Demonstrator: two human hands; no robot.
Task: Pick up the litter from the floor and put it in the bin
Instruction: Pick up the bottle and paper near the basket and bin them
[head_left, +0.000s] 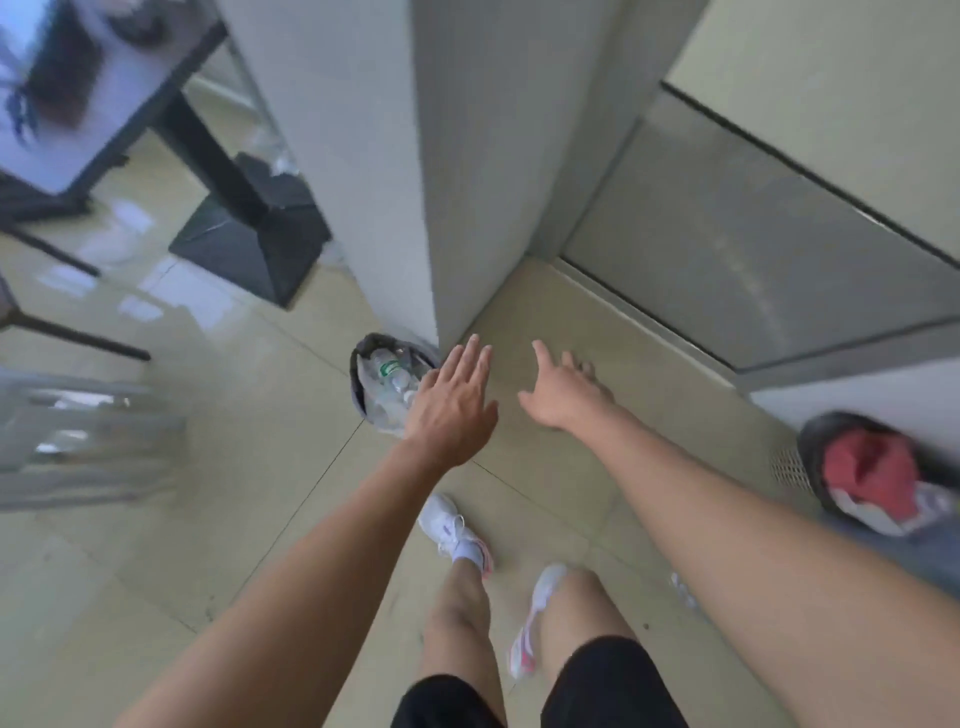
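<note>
Head view looks down on a pale tiled floor (249, 467) where a white pillar (431, 182) meets it, with a black pedestal base (249, 244) further off to the left. At the foot of the pillar, touching its corner, stands a small grey bin (358, 374) already holding clear plastic bottles (390, 379), one with a green label; that part of the job looks done. By the right edge of the floor a dark second bin (815, 447) holds red and white rubbish (867, 473). Both arms reach forward over the floor. The left hand (454, 402) hovers just over the grey bin's near rim, fingers (472, 358) spread flat and holding nothing; the right hand (563, 389) is beside it, likewise splayed and empty. One small pale scrap (681, 590), too blurred to name, lies on the floor just right of the person's white shoes (457, 530), so I judge at least that piece is left to collect.
</note>
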